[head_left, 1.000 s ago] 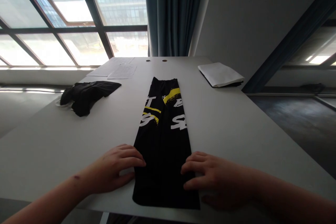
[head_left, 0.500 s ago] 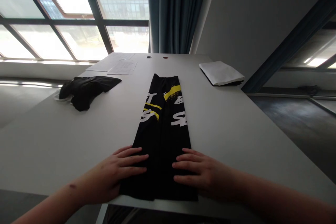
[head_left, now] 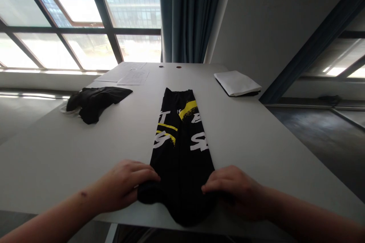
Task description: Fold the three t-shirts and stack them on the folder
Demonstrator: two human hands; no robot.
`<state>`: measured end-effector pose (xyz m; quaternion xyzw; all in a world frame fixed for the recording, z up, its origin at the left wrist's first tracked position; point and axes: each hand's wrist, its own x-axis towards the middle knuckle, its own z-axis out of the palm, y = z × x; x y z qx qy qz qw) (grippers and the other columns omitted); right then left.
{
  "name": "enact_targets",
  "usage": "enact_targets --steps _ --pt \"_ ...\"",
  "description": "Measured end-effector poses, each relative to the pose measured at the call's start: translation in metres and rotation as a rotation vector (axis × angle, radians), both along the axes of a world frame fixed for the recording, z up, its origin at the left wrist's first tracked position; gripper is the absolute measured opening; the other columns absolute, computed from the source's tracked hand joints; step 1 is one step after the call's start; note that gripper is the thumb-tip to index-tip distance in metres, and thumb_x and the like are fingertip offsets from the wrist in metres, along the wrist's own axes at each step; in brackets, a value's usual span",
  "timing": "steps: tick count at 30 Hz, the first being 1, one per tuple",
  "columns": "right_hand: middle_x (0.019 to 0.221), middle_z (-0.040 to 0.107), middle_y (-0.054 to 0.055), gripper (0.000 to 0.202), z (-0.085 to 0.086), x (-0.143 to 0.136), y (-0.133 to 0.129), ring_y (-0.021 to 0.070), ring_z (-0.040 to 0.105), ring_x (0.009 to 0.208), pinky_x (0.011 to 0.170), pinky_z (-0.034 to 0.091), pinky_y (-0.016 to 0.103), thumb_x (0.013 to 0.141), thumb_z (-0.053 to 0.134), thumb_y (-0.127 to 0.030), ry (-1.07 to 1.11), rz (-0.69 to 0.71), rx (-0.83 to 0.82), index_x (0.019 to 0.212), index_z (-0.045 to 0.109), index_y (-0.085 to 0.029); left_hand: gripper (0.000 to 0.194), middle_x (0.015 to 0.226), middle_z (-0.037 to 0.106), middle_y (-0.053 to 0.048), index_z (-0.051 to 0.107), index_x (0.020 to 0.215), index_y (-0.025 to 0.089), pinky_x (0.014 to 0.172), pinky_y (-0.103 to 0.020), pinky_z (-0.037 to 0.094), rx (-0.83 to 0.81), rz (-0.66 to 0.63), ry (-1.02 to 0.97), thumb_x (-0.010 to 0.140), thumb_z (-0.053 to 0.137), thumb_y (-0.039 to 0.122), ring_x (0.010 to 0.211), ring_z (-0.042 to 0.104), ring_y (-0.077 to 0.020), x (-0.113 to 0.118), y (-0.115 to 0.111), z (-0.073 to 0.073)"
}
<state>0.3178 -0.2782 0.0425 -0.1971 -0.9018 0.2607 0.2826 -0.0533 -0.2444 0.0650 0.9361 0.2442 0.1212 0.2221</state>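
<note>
A black garment (head_left: 181, 159) with white lettering and yellow stripes lies lengthwise on the white table (head_left: 114, 152), folded into a long strip. At its near left edge my left hand (head_left: 129, 182) is closed on the cloth, fingers over the top and thumb below. My right hand (head_left: 235, 190) grips the near right edge in the same way, its fingertips on the fabric. Between the hands, the near end of the cloth sags in a curve at the table's front edge.
A crumpled dark cloth (head_left: 95, 100) lies at the left. Paper sheets (head_left: 132, 77) are at the back left. A folded white item (head_left: 238, 82) with a dark underside rests at the back right. Two round holes are near the far edge.
Both hands were flat on the garment with fingers spread; now they have closed on its near side edges. The cloth's near end has lifted at the sides and curves down in the middle.
</note>
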Motion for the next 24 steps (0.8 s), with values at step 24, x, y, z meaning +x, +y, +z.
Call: enact_targets --steps 24 --pt "0.102 0.068 0.008 0.023 -0.030 0.004 0.100 0.0219 0.064 0.091 0.083 0.051 0.033 0.096 0.062 -0.029 -0.273 -0.747 0.010 0.114 0.071 -0.017 0.053 0.144 0.060 -0.013 0.054 0.149 0.024 0.114 -0.050 0.048 0.294 0.474 0.119 0.101 0.054 0.047 0.131 0.059 -0.0312 0.032 0.089 -0.036"
